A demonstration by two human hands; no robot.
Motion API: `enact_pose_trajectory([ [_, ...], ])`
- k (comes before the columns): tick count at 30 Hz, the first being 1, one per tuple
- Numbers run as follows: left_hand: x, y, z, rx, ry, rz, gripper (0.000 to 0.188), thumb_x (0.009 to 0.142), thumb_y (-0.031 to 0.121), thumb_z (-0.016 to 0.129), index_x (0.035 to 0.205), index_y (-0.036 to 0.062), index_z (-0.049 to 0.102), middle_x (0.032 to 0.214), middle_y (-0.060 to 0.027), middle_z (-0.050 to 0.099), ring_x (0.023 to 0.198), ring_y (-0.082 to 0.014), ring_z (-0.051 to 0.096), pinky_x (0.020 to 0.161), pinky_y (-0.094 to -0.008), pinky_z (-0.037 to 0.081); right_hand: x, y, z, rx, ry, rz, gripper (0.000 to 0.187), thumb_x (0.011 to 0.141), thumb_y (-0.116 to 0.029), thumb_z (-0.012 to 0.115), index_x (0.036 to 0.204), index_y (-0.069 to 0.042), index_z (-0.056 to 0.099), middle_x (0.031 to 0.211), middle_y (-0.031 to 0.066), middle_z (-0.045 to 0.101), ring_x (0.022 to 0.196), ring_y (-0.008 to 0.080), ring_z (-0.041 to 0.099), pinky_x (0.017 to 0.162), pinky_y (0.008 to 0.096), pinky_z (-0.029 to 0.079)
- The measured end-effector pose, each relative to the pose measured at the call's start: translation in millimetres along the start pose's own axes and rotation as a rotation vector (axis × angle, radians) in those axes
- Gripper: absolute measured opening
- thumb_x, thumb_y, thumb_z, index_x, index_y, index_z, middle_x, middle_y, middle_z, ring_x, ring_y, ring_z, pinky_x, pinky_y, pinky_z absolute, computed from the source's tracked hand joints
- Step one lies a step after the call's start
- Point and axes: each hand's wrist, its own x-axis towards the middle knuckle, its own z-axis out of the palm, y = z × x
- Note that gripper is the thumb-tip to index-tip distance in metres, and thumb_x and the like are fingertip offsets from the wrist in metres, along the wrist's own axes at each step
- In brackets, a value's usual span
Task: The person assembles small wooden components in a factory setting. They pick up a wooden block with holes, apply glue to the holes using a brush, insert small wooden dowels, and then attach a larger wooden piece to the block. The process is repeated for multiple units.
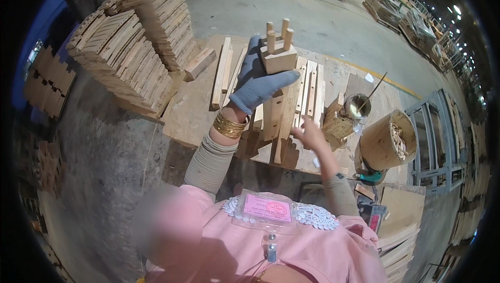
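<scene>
My left hand (255, 82), in a blue-grey knit glove, is closed round a wooden block (281, 63) above the workbench. Several round dowels (286, 35) stick up out of the block's far end. My bare right hand (312, 136) is to the right and nearer to me, its thumb and a finger apart, with nothing visible between them. It hovers by a long wooden bar (285, 132); whether it touches the wood I cannot tell. Wooden strips with drilled holes (311, 87) lie just beyond it. More plain strips (221, 74) rest left of the glove.
A pot of glue (358, 107) with a stick in it stands on a wooden stump (336, 127) at right. Beside it, a tilted round container (383, 140) holds many dowels. Tall stacks of wooden parts (125, 64) rise at left. A grey metal frame (440, 142) stands far right.
</scene>
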Motion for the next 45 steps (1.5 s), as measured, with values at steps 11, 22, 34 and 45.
enact_pose_trajectory([
  [11,-3,-2,-11,0.051,0.012,0.051,0.037,0.071,0.019,0.074,0.094,0.004,0.051,0.082,-0.0046,0.058,0.065,-0.0112,0.059,0.055,-0.0256,0.052,-11,-17,73,0.359,0.126,0.191,0.107,0.061,-0.013,0.071,0.142,-0.008,0.002,0.117,0.03,0.049,0.108,0.0382,0.052,0.091,0.0398,0.044],
  [22,3,-7,3,0.122,-0.001,0.076,0.059,0.066,0.017,0.076,0.109,0.0035,0.038,0.094,-0.0089,0.054,0.085,-0.0176,0.057,0.074,-0.0308,0.049,-133,-94,-222,0.669,0.449,-0.319,0.058,0.087,-0.017,0.05,0.141,-0.012,0.029,0.075,-0.0007,0.052,0.053,0.0018,0.044,0.044,0.0172,0.035],
  [34,4,-7,6,0.307,0.032,0.213,0.06,0.063,0.024,0.076,0.111,0.0041,0.046,0.101,-0.0164,0.051,0.091,-0.0285,0.055,0.082,-0.0379,0.045,-183,-146,-269,0.23,0.204,-0.443,0.066,0.083,-0.02,0.057,0.138,-0.001,0.028,0.082,0.0114,0.059,0.061,0.007,0.048,0.051,0.0214,0.036],
  [45,5,-11,8,0.35,0.035,0.251,0.066,0.064,0.021,0.079,0.107,0.0039,0.033,0.101,-0.0133,0.052,0.094,-0.0201,0.055,0.081,-0.0331,0.045,-171,-152,-270,-0.145,0.038,-0.461,0.068,0.076,-0.01,0.058,0.137,0.001,0.031,0.084,0.0157,0.058,0.062,0.0165,0.054,0.064,0.0273,0.043],
])
